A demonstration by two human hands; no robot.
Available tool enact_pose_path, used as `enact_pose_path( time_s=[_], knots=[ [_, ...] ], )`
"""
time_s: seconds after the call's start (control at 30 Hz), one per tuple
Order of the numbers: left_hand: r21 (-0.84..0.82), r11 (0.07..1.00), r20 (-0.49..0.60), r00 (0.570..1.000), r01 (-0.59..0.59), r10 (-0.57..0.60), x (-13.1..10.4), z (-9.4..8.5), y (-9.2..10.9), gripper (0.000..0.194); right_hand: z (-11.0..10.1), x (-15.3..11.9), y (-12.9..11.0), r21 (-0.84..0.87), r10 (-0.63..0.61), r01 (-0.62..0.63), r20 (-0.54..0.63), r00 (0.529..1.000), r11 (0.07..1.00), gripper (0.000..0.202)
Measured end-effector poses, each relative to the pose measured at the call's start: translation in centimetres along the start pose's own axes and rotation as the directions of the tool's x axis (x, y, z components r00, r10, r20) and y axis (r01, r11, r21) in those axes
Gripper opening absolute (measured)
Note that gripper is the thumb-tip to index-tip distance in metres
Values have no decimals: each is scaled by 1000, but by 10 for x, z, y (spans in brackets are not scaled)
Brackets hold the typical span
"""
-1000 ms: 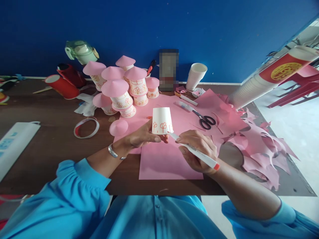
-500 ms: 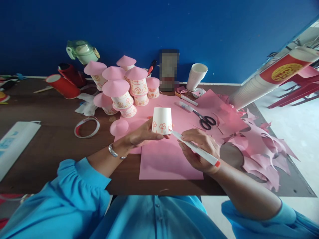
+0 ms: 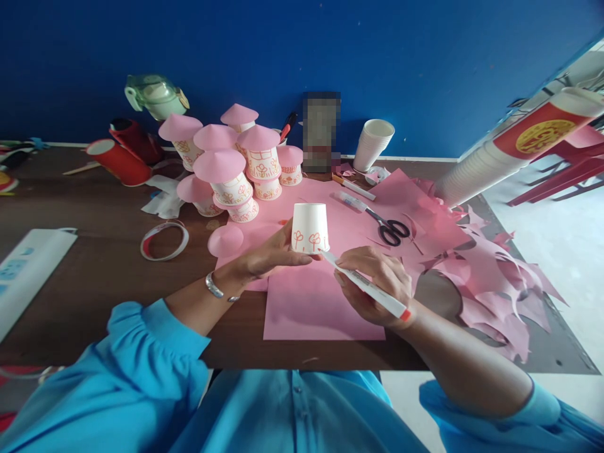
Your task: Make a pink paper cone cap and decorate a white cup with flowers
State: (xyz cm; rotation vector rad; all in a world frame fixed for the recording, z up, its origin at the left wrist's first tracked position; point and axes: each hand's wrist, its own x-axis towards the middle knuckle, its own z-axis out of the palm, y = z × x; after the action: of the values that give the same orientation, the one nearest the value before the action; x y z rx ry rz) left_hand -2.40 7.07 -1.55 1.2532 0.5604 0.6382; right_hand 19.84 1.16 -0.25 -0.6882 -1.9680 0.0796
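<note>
Upside down in my left hand (image 3: 271, 253) is a white paper cup (image 3: 309, 220), with red flowers drawn near its rim. My thumb lies along the rim; the other fingers are mostly hidden behind the cup. My right hand (image 3: 375, 277) is closed around a white marker (image 3: 372, 290) with a red end, its tip at the cup's lower right rim. Below the hands lies a pink paper sheet (image 3: 325, 314). Several decorated cups with pink cone roofs (image 3: 219, 167) stand behind and to the left. A loose pink cone (image 3: 225, 243) lies beside my left hand.
Black-handled scissors (image 3: 394, 233), a capped marker (image 3: 353, 187) and pink paper scraps (image 3: 495, 277) lie to the right. White cups (image 3: 372, 145) stand by the blue wall, and a long cup stack (image 3: 486, 170) leans at right. A tape roll (image 3: 164, 241) and white power strip (image 3: 35, 270) lie left.
The cup has turned slightly in my left hand and shifted a little right, its flowers moving right. The marker tip has moved slightly down and left to the rim.
</note>
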Motion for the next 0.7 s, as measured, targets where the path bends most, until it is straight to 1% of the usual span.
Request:
enact_pose_path(
  time_s=[0.13,0.2,0.3,0.43,0.7],
  knots=[
    [61,997,-51,998,37,-34,0,3,0,62,-1,1,0,-11,-67,67,34,997,998,21],
    [68,997,-68,997,38,-33,0,4,-2,66,-1,1,0,-19,-80,81,42,996,997,19],
    [82,996,-62,997,39,-34,0,4,0,61,0,1,0,-24,-96,97,47,994,995,18],
    [101,995,-45,999,12,-7,-1,5,5,53,0,1,0,-28,-97,98,42,994,995,19],
    [116,993,-32,999,17,-13,2,1,-8,66,0,2,0,-41,-98,102,70,993,994,21]
  ],
)
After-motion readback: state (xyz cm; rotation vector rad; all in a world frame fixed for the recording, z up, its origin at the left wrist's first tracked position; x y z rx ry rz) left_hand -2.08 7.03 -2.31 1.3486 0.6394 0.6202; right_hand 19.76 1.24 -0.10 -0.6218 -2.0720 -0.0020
